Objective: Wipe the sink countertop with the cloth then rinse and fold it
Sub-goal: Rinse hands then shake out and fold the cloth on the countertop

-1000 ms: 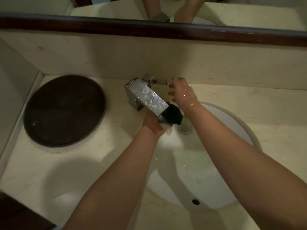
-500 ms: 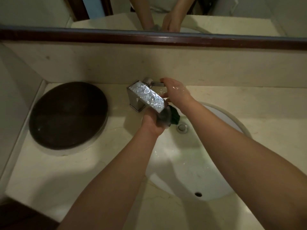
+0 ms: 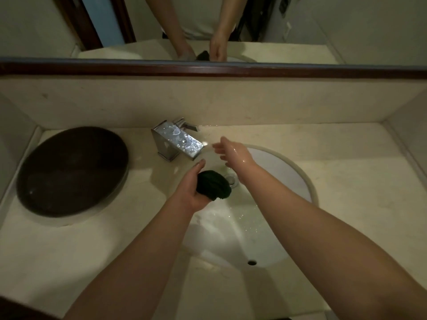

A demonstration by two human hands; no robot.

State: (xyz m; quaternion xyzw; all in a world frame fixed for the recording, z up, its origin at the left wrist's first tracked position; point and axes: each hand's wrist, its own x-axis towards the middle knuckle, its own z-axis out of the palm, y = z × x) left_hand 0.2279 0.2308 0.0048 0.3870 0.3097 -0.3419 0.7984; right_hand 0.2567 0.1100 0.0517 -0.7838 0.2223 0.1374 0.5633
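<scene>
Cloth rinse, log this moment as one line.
cloth: bunched, over basin | left hand: grip on cloth | right hand: open, wet, empty

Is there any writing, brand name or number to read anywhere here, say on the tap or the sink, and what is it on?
None can be read.
Faucet: wet shiny metal, no brand or mark visible.
Sink basin: plain white, no lettering.
Dark cloth in the left hand: no tag or print visible.
Dark round tray: blank.
Fixture seen in the mirror, top right: too small and dim to tell.

The faucet (image 3: pixel 178 140) overhangs the sink (image 3: pixel 298 179)'s back; its right side lies open.
</scene>
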